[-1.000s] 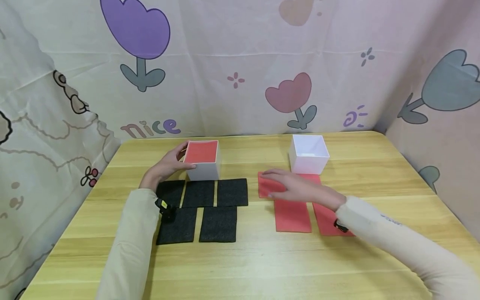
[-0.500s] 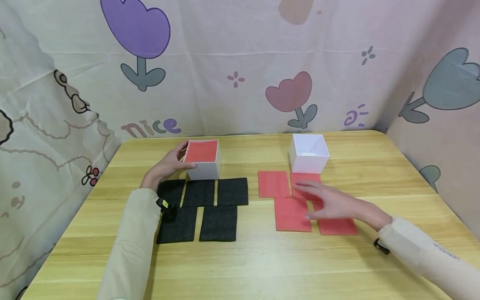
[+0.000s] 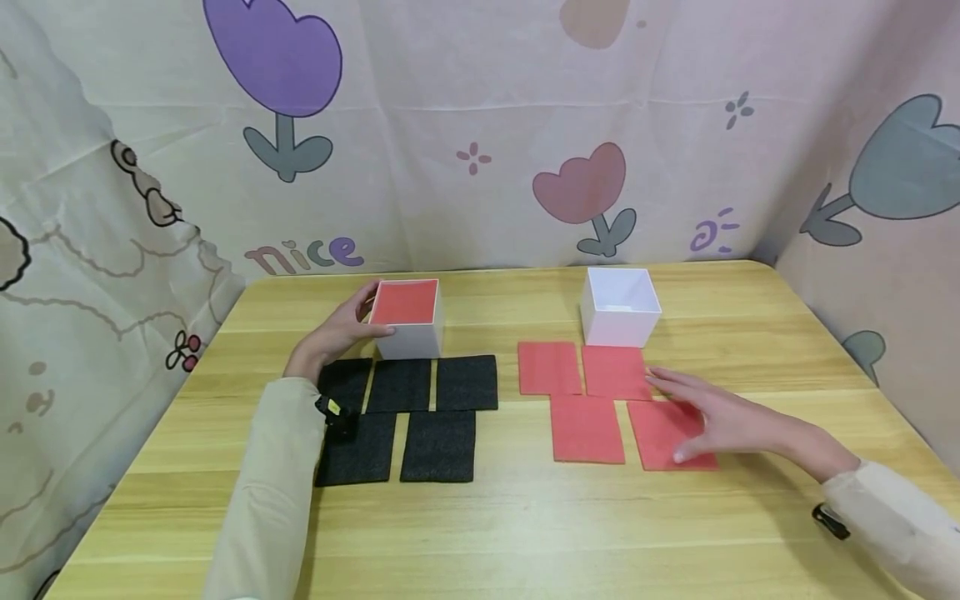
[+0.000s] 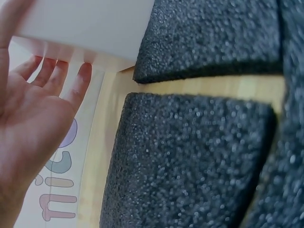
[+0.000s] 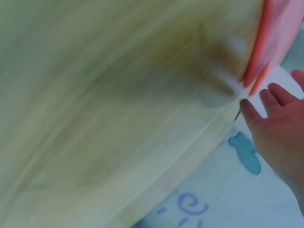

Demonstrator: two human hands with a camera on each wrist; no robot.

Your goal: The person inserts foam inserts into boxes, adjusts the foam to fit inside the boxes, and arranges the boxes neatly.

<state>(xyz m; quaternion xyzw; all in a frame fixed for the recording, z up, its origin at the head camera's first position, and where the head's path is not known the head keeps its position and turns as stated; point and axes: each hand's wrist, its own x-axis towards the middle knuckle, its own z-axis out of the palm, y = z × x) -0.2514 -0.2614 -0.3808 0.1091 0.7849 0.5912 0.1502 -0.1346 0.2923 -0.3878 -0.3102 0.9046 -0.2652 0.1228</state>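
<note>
One box (image 3: 412, 342) (red-filled) against left hand (image 3: 339, 328)

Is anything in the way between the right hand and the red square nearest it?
Nothing visible: the right hand partly overlaps the front-right red square in the head view, with no object between them.

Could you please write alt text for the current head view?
A person's left hand holds a square white box with a flat red panel at its top, behind five black foam squares; the right hand is over one of four flat red squares, near an open white box on a wooden table.
</note>
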